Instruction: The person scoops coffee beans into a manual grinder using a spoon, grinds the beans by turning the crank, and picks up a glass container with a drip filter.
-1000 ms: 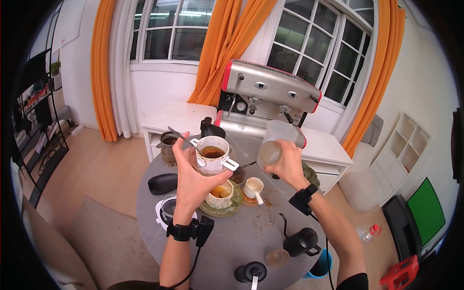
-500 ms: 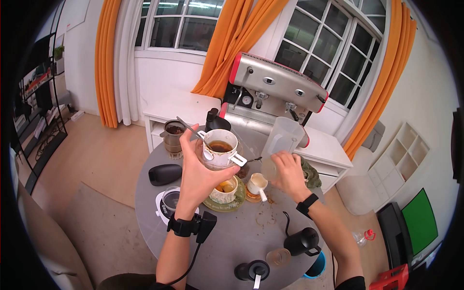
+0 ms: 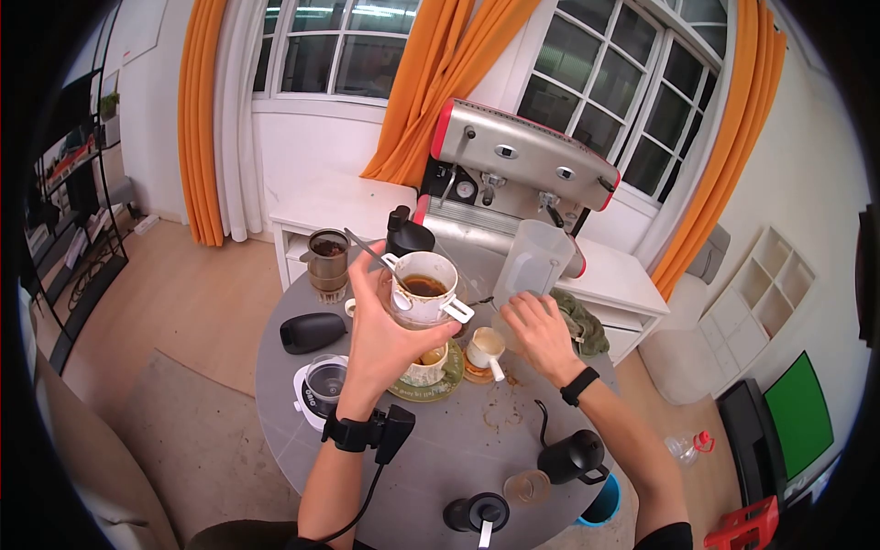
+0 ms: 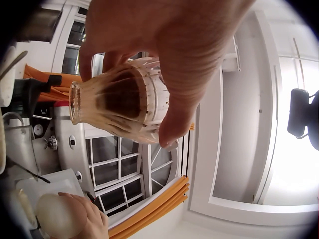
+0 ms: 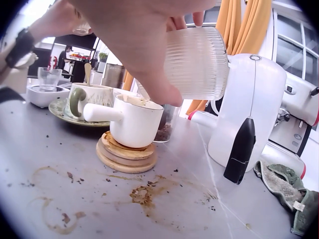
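My left hand [image 3: 380, 344] grips a fluted glass [image 4: 117, 99] with a white dripper [image 3: 431, 295] set in its top. Brown liquid shows inside the dripper, and a metal spoon [image 3: 378, 257] leans across its rim. In the left wrist view the glass looks dark inside. My right hand [image 3: 544, 337] wraps round a ribbed clear glass [image 5: 199, 62], tipped on its side, base to the right; its mouth is hidden behind the hand. Below and beside it a small white handled pot [image 5: 138, 123] sits on stacked wooden coasters [image 5: 127, 166].
A mug [image 5: 94, 99] stands on a green saucer [image 3: 428, 394] beneath my left hand. Behind the right hand are a white jug [image 3: 534, 257] and a cloth [image 3: 582, 325]. A black gooseneck kettle [image 3: 570, 456] and a scale [image 3: 307, 403] flank them nearer me. Brown spills [image 5: 142, 194] mark the table.
My right hand has lowered its glass from beside the dripper toward the small pot and tipped it over. The left hand still holds the glass and dripper at about the same height.
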The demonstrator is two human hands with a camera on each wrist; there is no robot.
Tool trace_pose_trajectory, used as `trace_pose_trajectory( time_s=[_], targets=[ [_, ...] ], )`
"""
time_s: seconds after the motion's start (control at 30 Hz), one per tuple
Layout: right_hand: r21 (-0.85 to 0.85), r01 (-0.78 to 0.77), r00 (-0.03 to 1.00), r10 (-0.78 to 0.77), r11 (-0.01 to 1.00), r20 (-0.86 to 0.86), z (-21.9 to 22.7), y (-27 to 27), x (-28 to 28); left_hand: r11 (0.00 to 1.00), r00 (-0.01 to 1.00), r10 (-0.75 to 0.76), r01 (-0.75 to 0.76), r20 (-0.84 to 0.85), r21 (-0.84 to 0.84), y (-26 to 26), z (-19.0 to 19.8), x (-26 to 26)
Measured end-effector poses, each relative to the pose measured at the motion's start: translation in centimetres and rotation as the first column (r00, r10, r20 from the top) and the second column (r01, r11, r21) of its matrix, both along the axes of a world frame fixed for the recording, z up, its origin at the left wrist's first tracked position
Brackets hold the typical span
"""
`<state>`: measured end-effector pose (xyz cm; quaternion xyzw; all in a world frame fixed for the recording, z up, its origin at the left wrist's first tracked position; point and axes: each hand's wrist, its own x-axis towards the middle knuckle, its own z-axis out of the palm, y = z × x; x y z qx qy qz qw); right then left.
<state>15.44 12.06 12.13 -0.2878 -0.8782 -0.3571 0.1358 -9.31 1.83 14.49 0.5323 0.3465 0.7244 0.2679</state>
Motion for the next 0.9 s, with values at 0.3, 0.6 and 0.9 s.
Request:
trace_pose_trajectory(
  time_s=[0.3, 0.6, 0.9],
  targets=[
    [0.1, -0.053, 0.995, 0.044, 0.994, 0.095, -0.1, 0.0, -0.1, 1.0, 1.0, -0.011, 0.011, -0.022, 0.007, 0.3, -0.6, 0.2],
    [-0.549, -0.062, 0.696, -0.358, 0.833, -0.622, 1.9, -1.1, -0.2, 0.99, 0.99, -0.138, 0.138, -0.017, 0.026, -0.1, 1.9, 2.0],
    [-0.616, -0.524, 0.492, -0.381, 0.589, -0.783, 3.8, -5.8, 0.0, 0.948, 0.945, -0.31, 0.316, -0.104, 0.044, 1.6, 5.1, 8.8]
  ],
)
